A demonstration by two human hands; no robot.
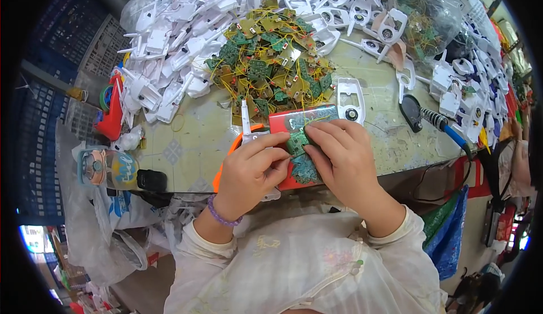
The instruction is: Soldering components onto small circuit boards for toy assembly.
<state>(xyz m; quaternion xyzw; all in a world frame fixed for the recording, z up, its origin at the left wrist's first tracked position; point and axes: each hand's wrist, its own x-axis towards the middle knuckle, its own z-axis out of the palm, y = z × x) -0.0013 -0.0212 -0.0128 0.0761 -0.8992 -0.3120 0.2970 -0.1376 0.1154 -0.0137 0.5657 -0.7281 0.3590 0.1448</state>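
Observation:
A small green circuit board [297,144] is between my two hands, over a red block [279,123] with a worn blue-green strip [305,170] across it. My right hand [343,154] grips the board's right side with thumb and fingers. My left hand [253,164] is closed in a pinch at the board's left edge; what is in the pinch, perhaps a thin wire, is too small to make out. Beside the left hand lies a white plastic casing [246,123] over an orange thing [224,161]. Just beyond the hands rises a pile of circuit boards with yellow wires [271,59].
White casings [186,31] are heaped along the back, with more [469,88] at the right. One casing [352,96] lies past my right hand. A blue-handled soldering iron [452,133] rests by a black holder [411,113]. At left stand a clear container [107,167] and a red tool [113,107].

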